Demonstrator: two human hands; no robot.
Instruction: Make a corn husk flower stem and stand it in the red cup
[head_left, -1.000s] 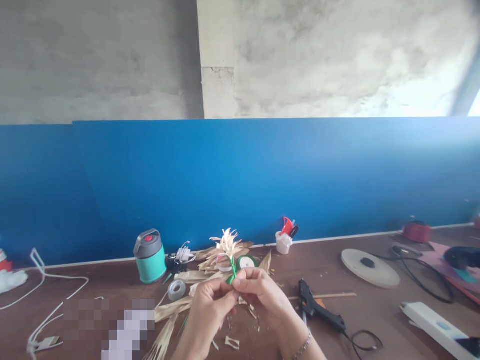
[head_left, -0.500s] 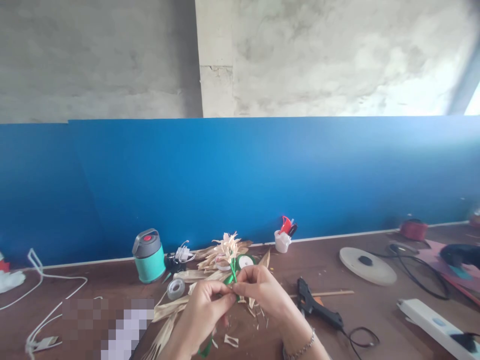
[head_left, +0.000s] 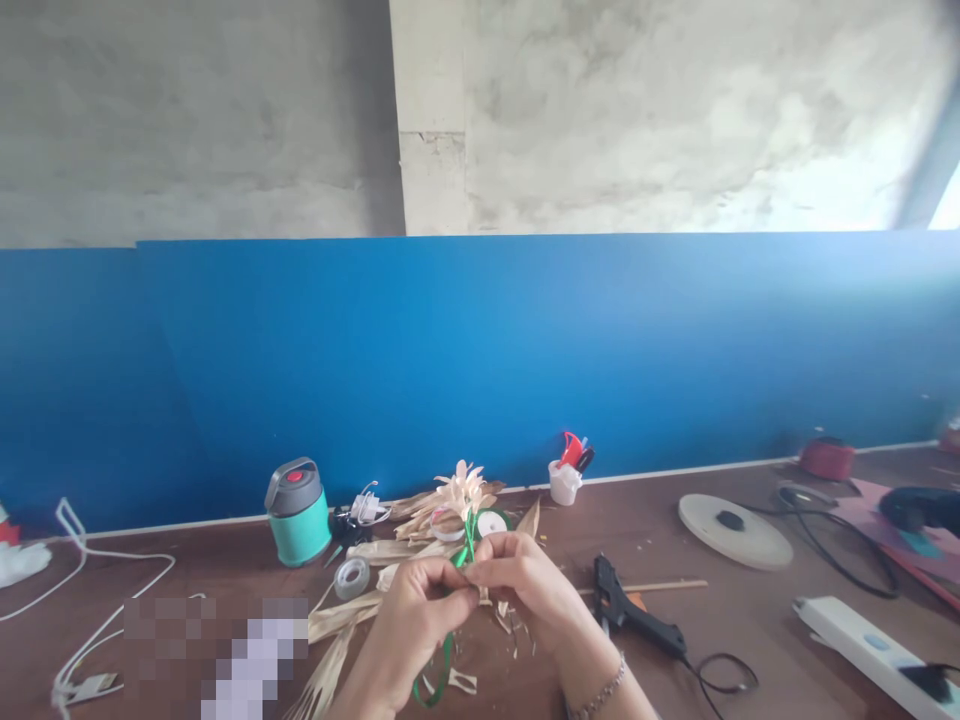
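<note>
Both hands meet over the middle of the brown table point(head_left: 675, 620). My left hand point(head_left: 416, 615) and my right hand point(head_left: 517, 580) are closed in pinches on the green stem point(head_left: 469, 532) of a pale husk flower point(head_left: 463, 485) that stands upright above the fingers. A green ribbon point(head_left: 442, 665) hangs in a loop down below my left hand. Dried husk strips point(head_left: 341, 620) lie scattered under and to the left of the hands. A green ribbon spool point(head_left: 493, 522) sits just behind the flower.
A black glue gun point(head_left: 630, 615) with its cord lies right of the hands. A teal jar point(head_left: 298, 512), a tape roll point(head_left: 352, 578), a white cup of pens point(head_left: 566, 480), a round white disc point(head_left: 735, 532), a white power strip point(head_left: 870, 645) and white cables point(head_left: 97, 590) are around.
The green ribbon now hangs lower in a longer loop under my left hand. The flower has shifted slightly; both hands stay pinched on the stem.
</note>
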